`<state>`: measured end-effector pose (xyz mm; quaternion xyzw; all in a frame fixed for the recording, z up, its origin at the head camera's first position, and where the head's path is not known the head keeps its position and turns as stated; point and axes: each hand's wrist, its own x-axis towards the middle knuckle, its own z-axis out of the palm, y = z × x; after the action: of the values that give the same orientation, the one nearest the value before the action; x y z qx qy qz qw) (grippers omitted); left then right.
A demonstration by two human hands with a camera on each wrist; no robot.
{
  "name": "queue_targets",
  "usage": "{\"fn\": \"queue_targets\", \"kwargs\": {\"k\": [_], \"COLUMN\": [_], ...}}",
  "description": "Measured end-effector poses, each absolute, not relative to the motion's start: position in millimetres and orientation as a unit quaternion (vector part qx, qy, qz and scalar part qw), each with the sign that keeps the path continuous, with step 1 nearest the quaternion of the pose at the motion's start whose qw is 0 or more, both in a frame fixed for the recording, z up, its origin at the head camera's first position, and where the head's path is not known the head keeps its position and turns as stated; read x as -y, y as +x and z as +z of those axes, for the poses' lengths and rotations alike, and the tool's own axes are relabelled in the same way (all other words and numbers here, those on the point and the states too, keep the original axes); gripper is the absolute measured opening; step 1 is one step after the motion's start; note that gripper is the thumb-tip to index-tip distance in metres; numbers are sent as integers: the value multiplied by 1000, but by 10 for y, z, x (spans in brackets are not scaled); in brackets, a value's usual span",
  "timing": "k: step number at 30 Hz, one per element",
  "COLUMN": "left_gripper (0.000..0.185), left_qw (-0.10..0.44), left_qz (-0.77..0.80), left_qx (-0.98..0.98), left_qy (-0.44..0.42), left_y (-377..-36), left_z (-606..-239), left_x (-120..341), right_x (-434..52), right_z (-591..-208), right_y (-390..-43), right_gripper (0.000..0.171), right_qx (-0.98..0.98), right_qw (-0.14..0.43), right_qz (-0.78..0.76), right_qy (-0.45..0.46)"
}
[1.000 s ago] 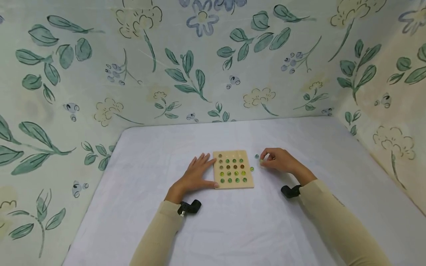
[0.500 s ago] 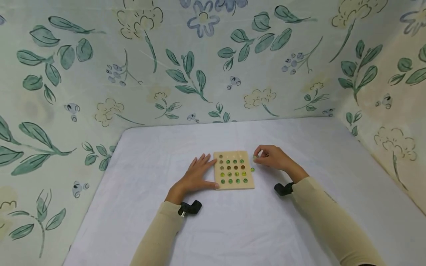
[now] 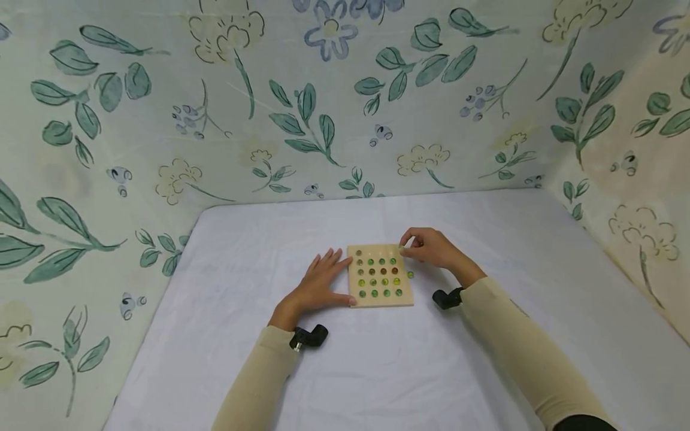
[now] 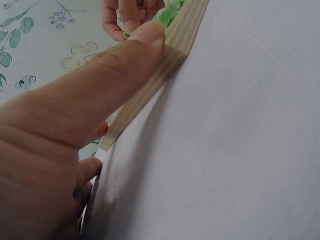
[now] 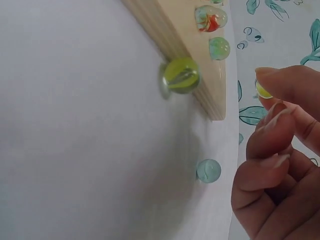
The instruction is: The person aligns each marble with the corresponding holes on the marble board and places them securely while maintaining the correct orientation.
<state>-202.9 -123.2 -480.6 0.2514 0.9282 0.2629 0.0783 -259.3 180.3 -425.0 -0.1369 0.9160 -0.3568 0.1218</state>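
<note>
A square wooden marble board (image 3: 380, 301) lies on the white cloth, with rows of green, yellow-green and brownish marbles in its hollows. My left hand (image 3: 318, 286) rests along the board's left side, fingers spread and thumb at the near corner. In the left wrist view that thumb (image 4: 115, 70) touches the wooden edge. Over the board's far right corner, my right hand (image 3: 433, 248) pinches a yellow marble (image 5: 263, 90) between thumb and index finger. The far row holds one marble at its left end; its other hollows show pale wood.
Beside the board's right edge sits a loose yellow-green marble (image 5: 182, 75). A pale blue marble (image 5: 208, 171) lies on the cloth farther back. Floral fabric (image 3: 323, 120) rises behind the table. Each wrist carries a black camera (image 3: 447, 299).
My right hand has moved left from beside the board to above its far right corner, carrying the pinched marble. My left hand stays at the board's left side.
</note>
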Motion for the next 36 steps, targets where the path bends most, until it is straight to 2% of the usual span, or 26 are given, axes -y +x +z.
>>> {"fn": "queue_targets", "kwargs": {"k": [23, 36], "left_gripper": [100, 101], "left_qw": [83, 89], "left_qz": [260, 250], "left_qx": [-928, -930], "left_qy": [252, 255], "left_y": [-2028, -1990], "left_z": [-4778, -4786], "left_x": [1250, 1287], "right_x": [-1457, -1245], "right_z": [-4190, -4252], "right_y": [-2702, -2688], "right_gripper": [18, 16], "right_qx": [-916, -910], "right_qw": [121, 141], "right_qz": [-347, -354], "right_qy": [-162, -165]}}
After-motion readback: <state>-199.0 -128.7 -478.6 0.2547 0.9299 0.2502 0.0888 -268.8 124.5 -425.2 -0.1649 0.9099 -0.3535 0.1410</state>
